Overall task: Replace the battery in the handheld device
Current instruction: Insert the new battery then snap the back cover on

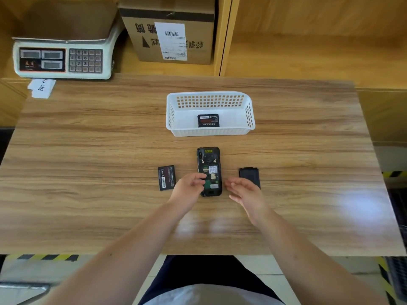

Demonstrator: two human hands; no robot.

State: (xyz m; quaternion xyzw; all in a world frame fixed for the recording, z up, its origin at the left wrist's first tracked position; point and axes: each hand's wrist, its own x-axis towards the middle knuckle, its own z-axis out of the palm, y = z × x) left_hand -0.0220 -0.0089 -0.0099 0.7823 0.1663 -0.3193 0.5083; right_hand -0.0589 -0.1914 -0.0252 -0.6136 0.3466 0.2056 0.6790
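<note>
Left hand (189, 187) hovers with an open, loose grip, fingers curled over the lower left edge of the handheld device (209, 171), fingertips at or just above its open back; whether they actually touch is hard to tell. Right hand (245, 191) is open too, palm turned inward, fingers spread, just beside the device's lower right corner and holding nothing.

The device lies face down on the wooden surface (88, 172), lengthwise away from the person, its battery bay uncovered with labels and green board showing. Just left of it, beside the left hand, a loose battery (166, 177) lies flat, label up. To the right, partly behind the right hand, sits the black back cover (249, 176).

Farther out, beyond the device, a white plastic basket (210, 130) holds a second battery (208, 120). Far back left, a weighing scale (63, 57); beside it a cardboard box (169, 29).
</note>
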